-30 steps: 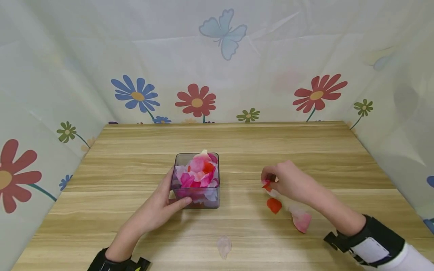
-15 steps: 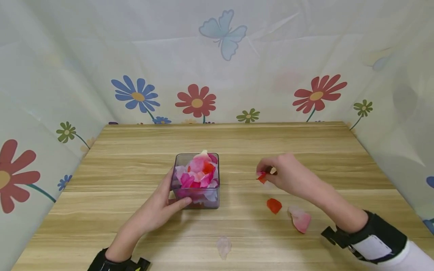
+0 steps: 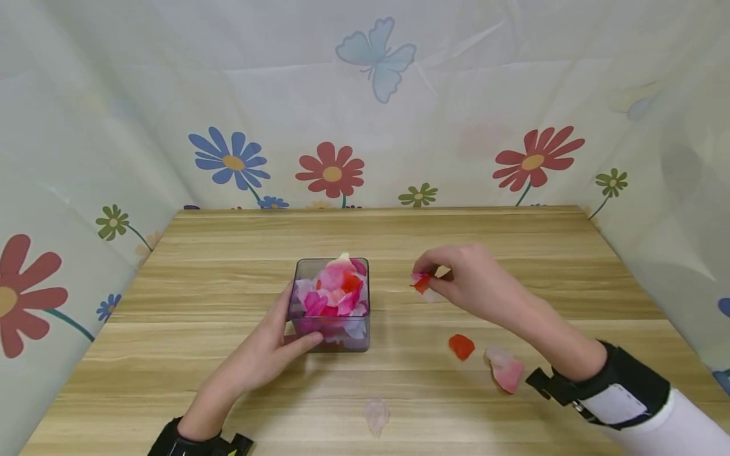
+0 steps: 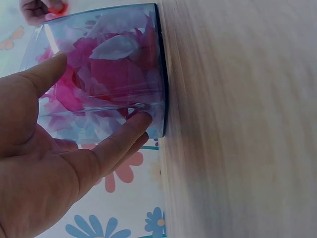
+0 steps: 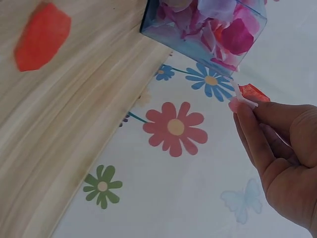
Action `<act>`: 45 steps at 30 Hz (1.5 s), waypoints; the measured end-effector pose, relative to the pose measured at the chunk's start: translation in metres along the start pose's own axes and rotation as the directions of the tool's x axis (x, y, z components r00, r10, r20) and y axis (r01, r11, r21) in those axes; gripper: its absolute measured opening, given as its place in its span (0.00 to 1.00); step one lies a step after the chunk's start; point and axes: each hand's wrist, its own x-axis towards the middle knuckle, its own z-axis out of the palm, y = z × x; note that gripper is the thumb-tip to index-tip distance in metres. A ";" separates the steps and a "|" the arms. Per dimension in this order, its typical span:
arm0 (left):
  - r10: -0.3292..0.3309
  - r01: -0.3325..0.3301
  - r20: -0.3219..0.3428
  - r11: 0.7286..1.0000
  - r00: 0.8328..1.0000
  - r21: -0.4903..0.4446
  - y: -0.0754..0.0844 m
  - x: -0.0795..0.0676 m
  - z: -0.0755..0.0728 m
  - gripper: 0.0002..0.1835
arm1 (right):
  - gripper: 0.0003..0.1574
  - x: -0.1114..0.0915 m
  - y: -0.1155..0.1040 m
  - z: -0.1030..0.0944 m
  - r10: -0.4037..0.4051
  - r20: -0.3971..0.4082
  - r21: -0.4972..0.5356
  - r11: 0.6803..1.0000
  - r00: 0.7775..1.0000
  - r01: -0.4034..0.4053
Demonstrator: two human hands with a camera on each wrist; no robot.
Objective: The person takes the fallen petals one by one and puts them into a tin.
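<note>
A see-through, smoky plastic box (image 3: 360, 342) heaped with pink, white and red flower petals (image 3: 333, 288) stands on the table. My left hand (image 3: 256, 358) holds it at the near left corner, thumb on the front wall and fingers along the left side. Right of the box, my right hand (image 3: 476, 282) is raised over the table. Between thumb and fingertips it pinches a few petals (image 3: 422, 284), red, pink and whitish; the right wrist view shows the red petal (image 5: 253, 92) poking out beyond the fingers.
On the wooden table (image 3: 228, 240) a red petal (image 3: 461, 347) and a pink-and-white petal (image 3: 506, 370) lie below the right hand. One pale petal (image 3: 376, 416) lies close to the front edge. A flower-printed curtain (image 3: 456, 114) surrounds the back and sides.
The right hand has lifted the pinched petals off the table and carried them left and away from the person, closer to the box. The left hand and the box have stayed still.
</note>
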 end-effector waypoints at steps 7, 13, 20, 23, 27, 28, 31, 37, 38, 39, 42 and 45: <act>-0.009 0.009 0.000 1.000 1.000 0.005 0.000 0.000 0.000 0.52 | 0.13 0.014 -0.014 -0.004 -0.029 -0.013 0.006 1.000 0.999 0.029; -0.013 0.013 -0.002 1.000 1.000 0.021 0.000 0.000 -0.001 0.53 | 0.12 0.027 -0.025 -0.001 -0.067 -0.021 0.037 0.997 0.998 0.067; -0.005 0.005 -0.002 1.000 1.000 0.020 -0.001 0.000 -0.001 0.52 | 0.12 0.043 -0.031 0.007 -0.133 -0.043 0.085 0.987 0.990 0.136; 0.005 -0.005 -0.001 1.000 1.000 0.011 -0.002 0.000 -0.001 0.52 | 0.12 0.050 -0.033 0.009 -0.152 -0.052 0.099 0.983 0.987 0.157; 0.012 -0.012 0.007 1.000 1.000 -0.004 -0.002 0.001 -0.001 0.52 | 0.12 0.058 -0.035 0.012 -0.170 -0.056 0.107 0.979 0.984 0.175; 0.011 -0.011 0.009 1.000 1.000 -0.006 -0.002 0.001 -0.001 0.52 | 0.12 0.059 -0.036 0.013 -0.175 -0.058 0.109 0.978 0.983 0.180; 0.003 -0.003 0.012 1.000 1.000 -0.009 -0.001 0.001 -0.001 0.52 | 0.12 0.061 -0.037 0.016 -0.187 -0.076 0.122 0.973 0.979 0.196; 0.002 -0.002 0.016 1.000 1.000 -0.018 -0.001 0.001 -0.001 0.51 | 0.12 0.064 -0.036 0.025 -0.190 -0.112 0.149 0.967 0.975 0.205; 0.002 -0.001 0.016 1.000 1.000 -0.018 -0.001 0.001 -0.001 0.51 | 0.12 0.065 -0.036 0.026 -0.191 -0.109 0.149 0.967 0.975 0.206; 0.003 -0.002 0.014 1.000 1.000 -0.019 -0.001 0.001 -0.001 0.51 | 0.12 0.066 -0.036 0.028 -0.194 -0.106 0.141 0.968 0.975 0.208; 0.003 -0.003 0.012 1.000 1.000 -0.018 -0.001 0.000 -0.001 0.51 | 0.11 0.068 -0.036 0.033 -0.202 -0.091 0.126 0.969 0.975 0.213; 0.003 -0.003 0.015 1.000 1.000 -0.014 -0.002 0.000 -0.001 0.51 | 0.12 0.070 -0.037 0.039 -0.201 -0.066 0.114 0.972 0.977 0.208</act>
